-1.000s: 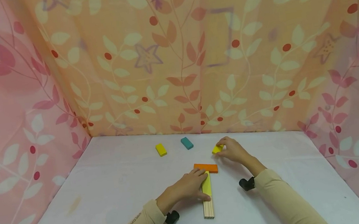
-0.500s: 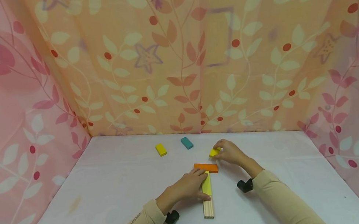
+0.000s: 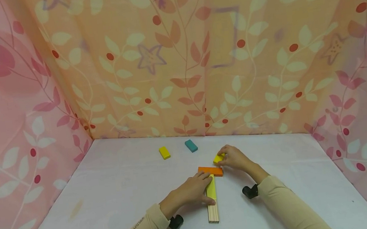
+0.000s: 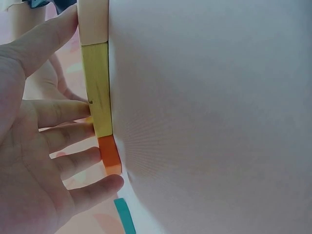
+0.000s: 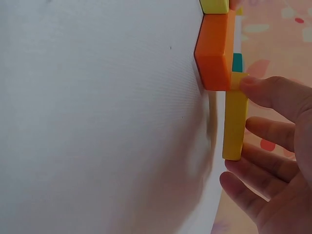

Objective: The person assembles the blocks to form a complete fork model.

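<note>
Where your right hand (image 3: 237,159) grips: the held yellow block (image 5: 235,124), pinched between thumb and fingers, just beyond the right end of the orange block (image 3: 214,170); you cannot tell whether the two touch.
Where your left hand (image 3: 192,190) rests: left of and over the row on the near side of the orange block, fingers straight and spread, thumb at the plain wood block (image 3: 213,215), fingertips on the pale yellow block (image 3: 211,192) and at the orange block.
Row alignment: pale yellow and plain wood, end to end toward you from the orange block, which lies crosswise.
Loose pieces: teal block (image 3: 191,146), beyond the orange block and slightly left; second yellow block (image 3: 165,153), farther left.
Support: white tabletop (image 3: 118,197) beneath the orange block.
</note>
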